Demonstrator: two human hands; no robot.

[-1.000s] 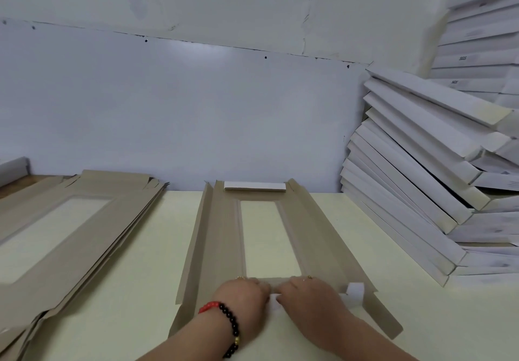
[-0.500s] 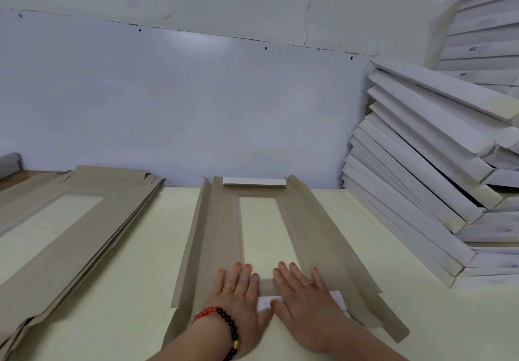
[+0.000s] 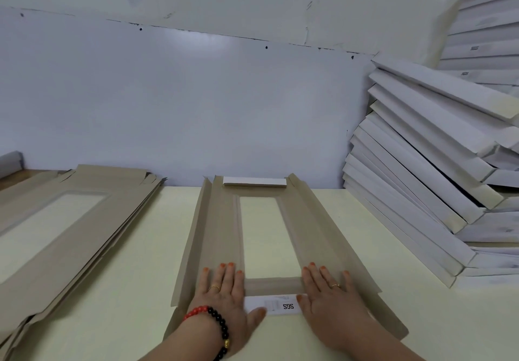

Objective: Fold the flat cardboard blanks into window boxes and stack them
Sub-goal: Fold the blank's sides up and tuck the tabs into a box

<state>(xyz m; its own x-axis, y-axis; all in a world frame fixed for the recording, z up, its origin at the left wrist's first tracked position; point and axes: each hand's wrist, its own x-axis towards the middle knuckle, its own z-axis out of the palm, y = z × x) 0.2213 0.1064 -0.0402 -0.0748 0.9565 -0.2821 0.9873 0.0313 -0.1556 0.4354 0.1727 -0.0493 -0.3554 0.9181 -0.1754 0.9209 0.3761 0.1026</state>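
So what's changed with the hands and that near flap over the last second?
Both hands went from curled together at the middle of the near flap to flat. The left hand slid left and the right hand slid right along the blank, uncovering the folded-over white flap. The flat blanks on the left and the stacked boxes on the right are unchanged.

I see bare cream tabletop (image 3: 146, 262) either side of the brown windowed cardboard blank (image 3: 222, 234); brown flat blanks (image 3: 70, 220) block left, leaning white folded boxes (image 3: 421, 178) block right.
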